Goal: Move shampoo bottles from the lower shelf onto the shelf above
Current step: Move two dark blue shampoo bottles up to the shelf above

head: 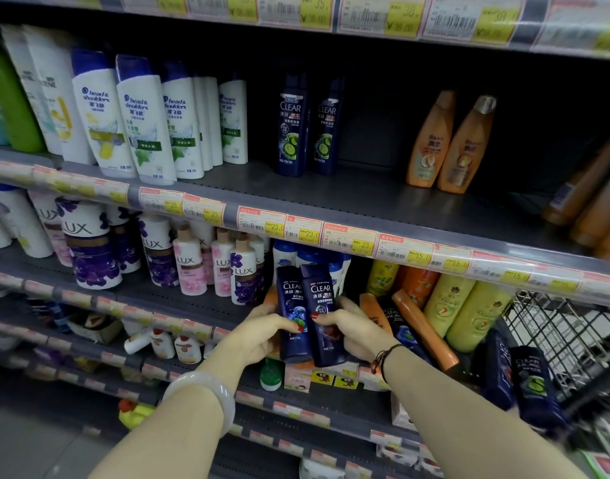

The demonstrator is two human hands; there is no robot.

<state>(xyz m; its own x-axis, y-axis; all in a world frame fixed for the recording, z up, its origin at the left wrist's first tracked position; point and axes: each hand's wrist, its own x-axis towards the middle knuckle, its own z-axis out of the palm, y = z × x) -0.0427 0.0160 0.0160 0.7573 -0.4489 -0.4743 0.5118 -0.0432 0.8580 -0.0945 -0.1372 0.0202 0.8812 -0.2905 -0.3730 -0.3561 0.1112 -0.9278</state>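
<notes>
Hands clamped on dark-blue bottles: left hand [262,335] on left Clear bottle [291,316], right hand [353,331] on right Clear bottle [322,312], below price rail [331,235]. Best lifted upright, cleared past rail, placed beside shelved Clear pair [308,127].

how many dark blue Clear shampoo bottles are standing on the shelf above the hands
2: dark blue Clear bottles stand side by side mid-shelf, left one, right one, between white bottles and orange ones. More may hide behind.

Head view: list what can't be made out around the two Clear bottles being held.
- Lower parts of the two dark blue Clear bottles: covered by the left hand and right hand.
- Small print on their labels: too small and blurred.
- White-and-blue bottles behind them: mostly hidden by the held pair and the shelf edge.
</notes>
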